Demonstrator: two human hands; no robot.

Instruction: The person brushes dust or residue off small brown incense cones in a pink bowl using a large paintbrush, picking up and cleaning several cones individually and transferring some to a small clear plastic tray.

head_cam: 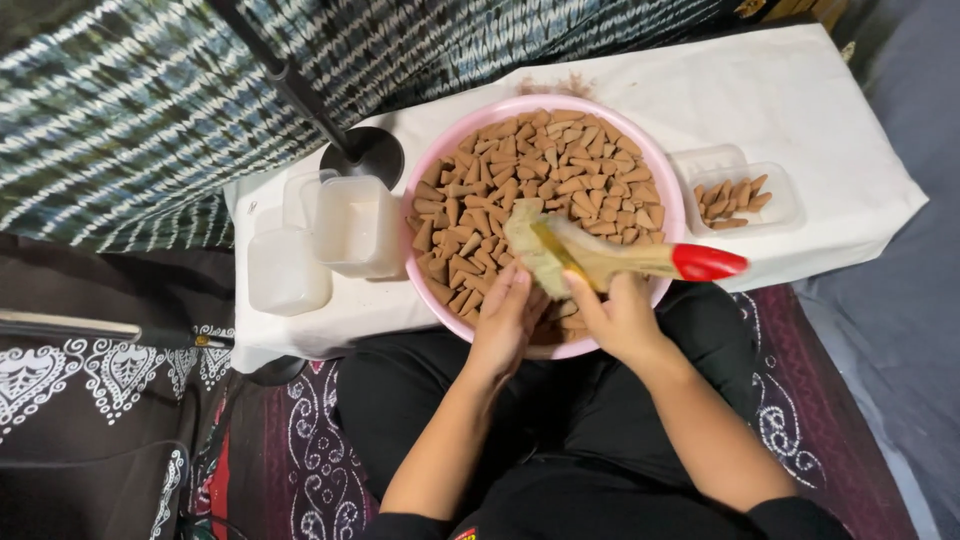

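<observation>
Low bench [800,110] draped in white cloth: both hands, left hand [505,320] and right hand [620,318], each grip closed on a light, stiff brush [600,255] over the pink basin [672,190] of brittle cones [545,165]; best held mid-handle.

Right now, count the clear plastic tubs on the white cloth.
4: three empty clear plastic tubs left of the pink basin, one right holding cones; others may be hidden.

The basin [672,196] looks like smooth pink plastic with a slight sheen. The cones [545,165] in it are matt brown, dry and grainy. The brush [600,255] has a bare wooden handle with a glossy red tip. The tubs [355,225] are frosted translucent plastic. The table cover [800,100] is matt white cloth.
</observation>
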